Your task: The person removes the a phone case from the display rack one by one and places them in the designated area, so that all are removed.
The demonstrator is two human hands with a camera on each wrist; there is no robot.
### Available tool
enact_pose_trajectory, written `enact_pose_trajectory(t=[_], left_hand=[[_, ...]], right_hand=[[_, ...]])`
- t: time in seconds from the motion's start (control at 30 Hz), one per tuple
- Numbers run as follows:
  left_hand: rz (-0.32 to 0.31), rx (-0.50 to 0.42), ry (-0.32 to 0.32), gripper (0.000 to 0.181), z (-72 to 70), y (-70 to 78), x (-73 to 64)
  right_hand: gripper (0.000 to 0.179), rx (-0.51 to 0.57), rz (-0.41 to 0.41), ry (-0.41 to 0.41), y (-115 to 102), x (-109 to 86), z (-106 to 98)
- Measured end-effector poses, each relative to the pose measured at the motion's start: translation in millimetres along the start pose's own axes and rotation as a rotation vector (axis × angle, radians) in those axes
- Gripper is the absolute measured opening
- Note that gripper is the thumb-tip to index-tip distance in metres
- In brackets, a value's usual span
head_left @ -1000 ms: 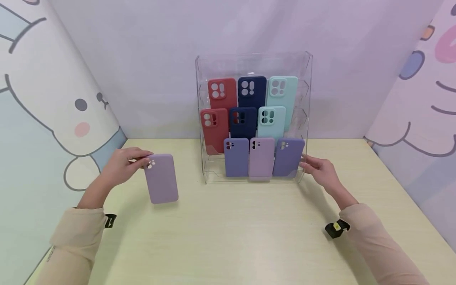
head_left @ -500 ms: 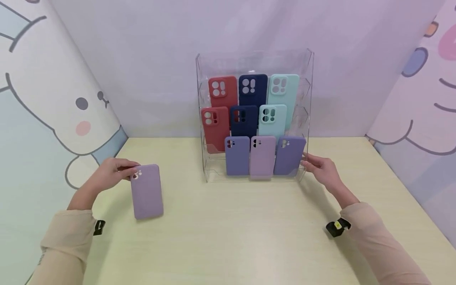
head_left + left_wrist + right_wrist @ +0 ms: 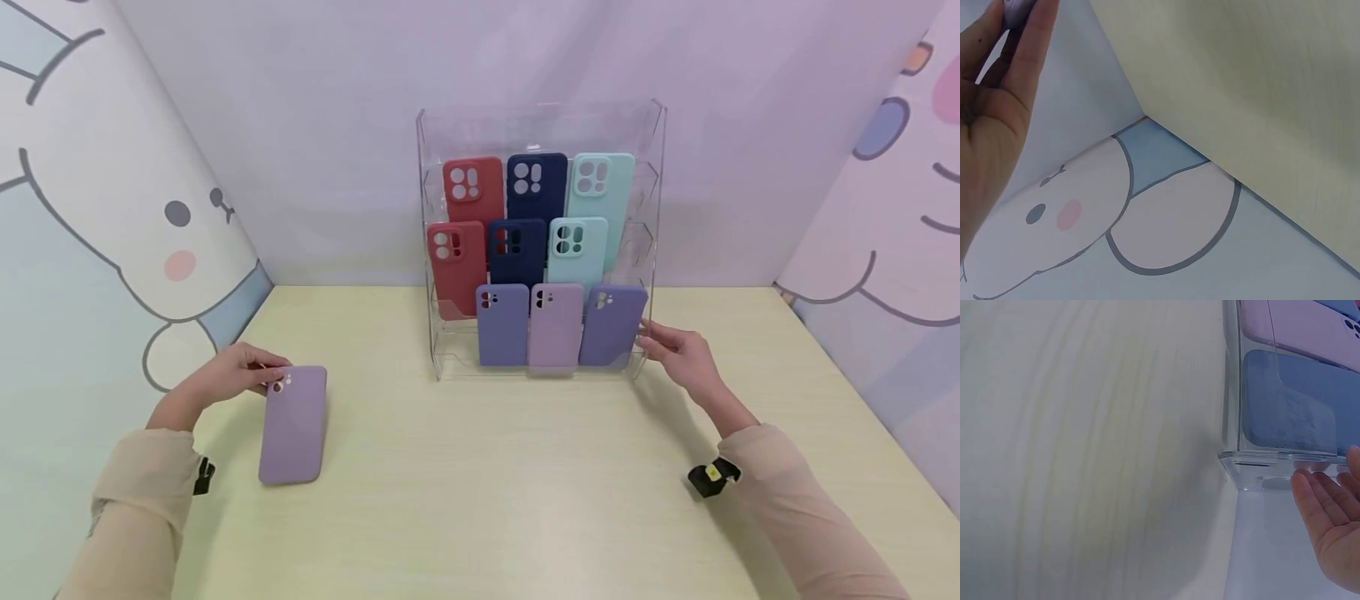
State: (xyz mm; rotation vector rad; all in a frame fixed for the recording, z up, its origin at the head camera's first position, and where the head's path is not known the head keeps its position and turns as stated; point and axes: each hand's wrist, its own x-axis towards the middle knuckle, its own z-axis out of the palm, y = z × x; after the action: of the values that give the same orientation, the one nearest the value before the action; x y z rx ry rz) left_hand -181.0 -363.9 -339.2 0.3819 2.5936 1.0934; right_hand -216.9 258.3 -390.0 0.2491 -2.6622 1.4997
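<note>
Currently: one light purple phone case, at the left of the table, pinched at its top left corner by the left hand. Lie: body to the right of that grip and nearer the person; long axis running almost straight toward the person. Contact of lower edge with table: cannot tell. One clear rack, bearing nine other cases, well apart, rightward and farther back. Right hand: far from the phone case; fingers straight, touching the rack's right side.
</note>
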Motion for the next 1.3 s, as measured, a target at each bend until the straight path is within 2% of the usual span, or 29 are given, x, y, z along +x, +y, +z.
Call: enact_pose_trajectory(t=[0.1, 0.23, 0.5, 0.7, 1.0, 1.3], left_hand=[[-0.025, -0.028, -0.035, 0.028, 1.1, -7.5, 2.0], [-0.045, -0.054, -0.048, 0.028, 5.3, -17.4, 5.0], [-0.085, -0.085, 0.015, 0.025, 16.3, -31.5, 12.4], [-0.141, -0.092, 0.009, 0.026, 23.4, -40.5, 17.0], [-0.163, -0.092, 0.001, 0.026, 28.8, -44.5, 17.0], [-0.195, -0.097, 0.013, 0.033, 28.1, -39.7, 15.0]], right_hand=[[0.046, 0.007, -0.001, -0.003, 0.2, -0.3, 0.0], [0.046, 0.005, 0.004, -0.006, -0.2, -0.8, -0.4], [0.046, 0.012, 0.003, -0.003, -0.7, -1.0, -1.1], [0.047, 0.013, 0.011, -0.004, -0.6, -1.2, -1.1], [0.047, 0.013, 0.008, -0.007, 0.6, -0.4, -0.6], [0.047, -0.007, 0.013, -0.005, 2.0, -0.7, -1.3]])
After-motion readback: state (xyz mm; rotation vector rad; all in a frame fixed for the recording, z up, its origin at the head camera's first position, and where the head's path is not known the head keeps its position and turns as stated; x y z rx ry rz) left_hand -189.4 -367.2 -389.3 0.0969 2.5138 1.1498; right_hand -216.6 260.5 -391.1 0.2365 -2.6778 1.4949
